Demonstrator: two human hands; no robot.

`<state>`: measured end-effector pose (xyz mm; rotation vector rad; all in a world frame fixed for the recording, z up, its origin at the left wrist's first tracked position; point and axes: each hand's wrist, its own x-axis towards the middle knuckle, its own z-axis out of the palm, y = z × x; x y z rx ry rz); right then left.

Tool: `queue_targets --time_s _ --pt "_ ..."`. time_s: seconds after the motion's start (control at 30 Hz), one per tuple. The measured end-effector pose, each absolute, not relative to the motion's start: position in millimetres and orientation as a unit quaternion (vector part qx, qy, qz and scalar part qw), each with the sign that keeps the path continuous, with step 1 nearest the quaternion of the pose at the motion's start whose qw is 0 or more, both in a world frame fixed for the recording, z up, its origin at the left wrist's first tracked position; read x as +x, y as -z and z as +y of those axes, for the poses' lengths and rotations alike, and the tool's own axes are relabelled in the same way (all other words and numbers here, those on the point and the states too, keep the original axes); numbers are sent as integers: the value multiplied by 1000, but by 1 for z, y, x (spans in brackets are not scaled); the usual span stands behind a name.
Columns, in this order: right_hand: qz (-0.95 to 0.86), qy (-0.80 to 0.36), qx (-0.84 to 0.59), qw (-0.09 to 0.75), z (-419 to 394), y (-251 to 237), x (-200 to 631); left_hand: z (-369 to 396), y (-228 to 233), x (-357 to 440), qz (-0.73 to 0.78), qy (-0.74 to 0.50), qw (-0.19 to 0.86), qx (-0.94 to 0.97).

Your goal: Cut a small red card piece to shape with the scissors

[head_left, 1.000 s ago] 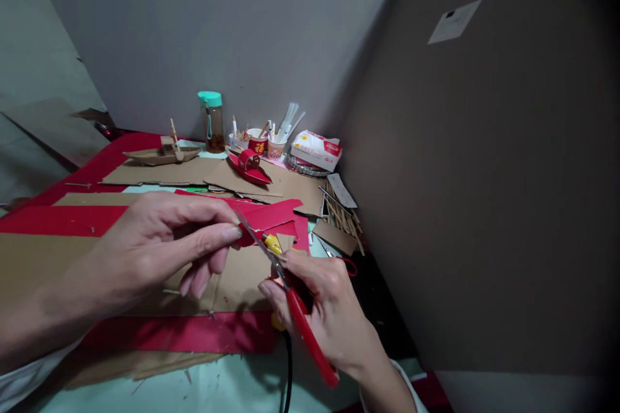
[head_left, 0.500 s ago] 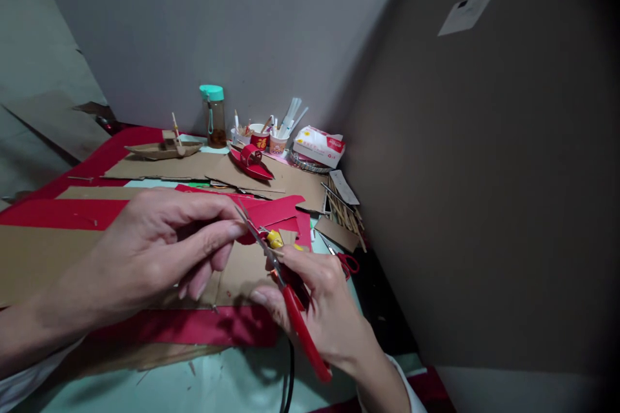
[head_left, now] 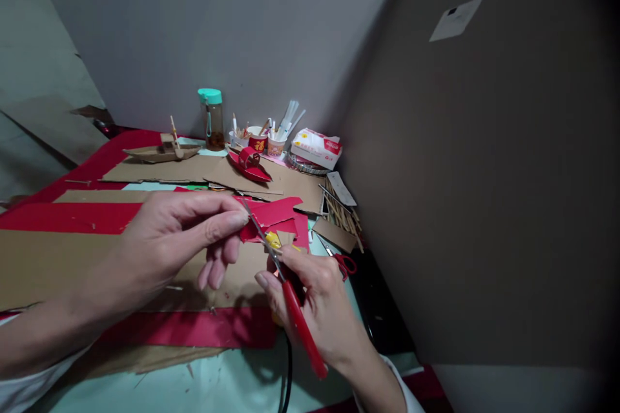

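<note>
While my right hand [head_left: 324,303] grips the red-handled scissors [head_left: 301,329] above the cardboard [head_left: 58,264], blade tips by my left hand [head_left: 186,226], pinched closed on something I can't make out, snipping seems underway; the next cut calls for steadiness.

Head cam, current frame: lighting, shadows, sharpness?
Head view: dim overall, with the plain grey-brown right-hand wall fading to black toward the upper right; head view: soft, dark shadows on the near flat red paper sheet; head view: red-handled metal scissors in the right hand look fairly sharp, but print on the small white wall label is unreadable.
</note>
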<state>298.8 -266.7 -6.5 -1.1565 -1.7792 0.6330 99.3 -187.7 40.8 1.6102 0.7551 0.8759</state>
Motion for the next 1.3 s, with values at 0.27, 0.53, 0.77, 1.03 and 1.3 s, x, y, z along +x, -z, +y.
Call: queue_targets --time_s 0.27,0.53,0.77,1.03,1.3 --pt "-705 -251 -480 457 -265 5 296 -197 -38 104 349 -340 521 700" --pt "-712 -255 -483 441 -266 7 296 -199 -40 107 365 -319 530 696" --pt "-712 -243 -474 458 -267 11 295 -195 -36 108 349 -322 583 660" --pt "-704 -247 -500 439 -266 7 296 -196 -46 111 314 -299 622 652" --pt "-696 -262 -489 456 -265 7 294 -195 -38 113 313 -291 635 643"
